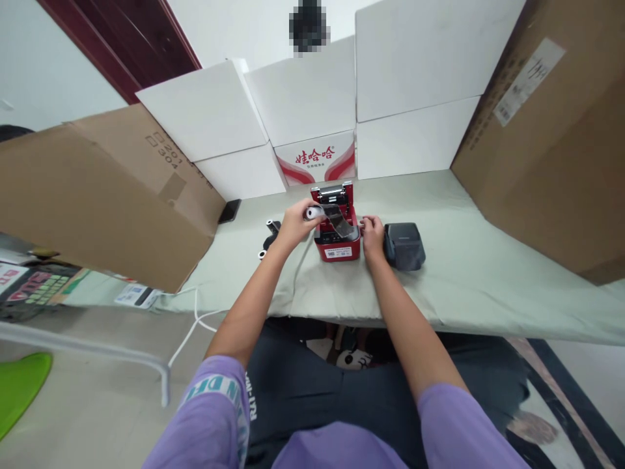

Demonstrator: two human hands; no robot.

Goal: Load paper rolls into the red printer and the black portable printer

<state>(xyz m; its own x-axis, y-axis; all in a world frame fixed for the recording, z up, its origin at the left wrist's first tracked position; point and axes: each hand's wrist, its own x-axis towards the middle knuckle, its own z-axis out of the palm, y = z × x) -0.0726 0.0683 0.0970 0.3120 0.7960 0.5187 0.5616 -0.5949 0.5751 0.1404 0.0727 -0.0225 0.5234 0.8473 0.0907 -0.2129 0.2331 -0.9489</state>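
A small red printer (pixel 338 250) stands on the table with its lid (pixel 333 194) raised and a white label on its front. My left hand (pixel 295 223) is closed on a small roll (pixel 313 212) with a white end, held over the printer's left side. From this roll a dark, see-through strip (pixel 340 223) slopes across the printer's opening. My right hand (pixel 373 232) is at the printer's right wall, fingers loosely bent and slightly apart; whether they touch the wall is unclear. Beside it sits a dark grey device (pixel 404 245). Small dark rolls (pixel 269 240) lie left, partly behind my left forearm.
White boxes (pixel 303 91) are stacked along the back. Large cardboard boxes flank the table, one on the left (pixel 112 195) and one on the right (pixel 551 169). A phone (pixel 229 211) lies by the left box. A white cable (pixel 196 312) hangs at the front left edge.
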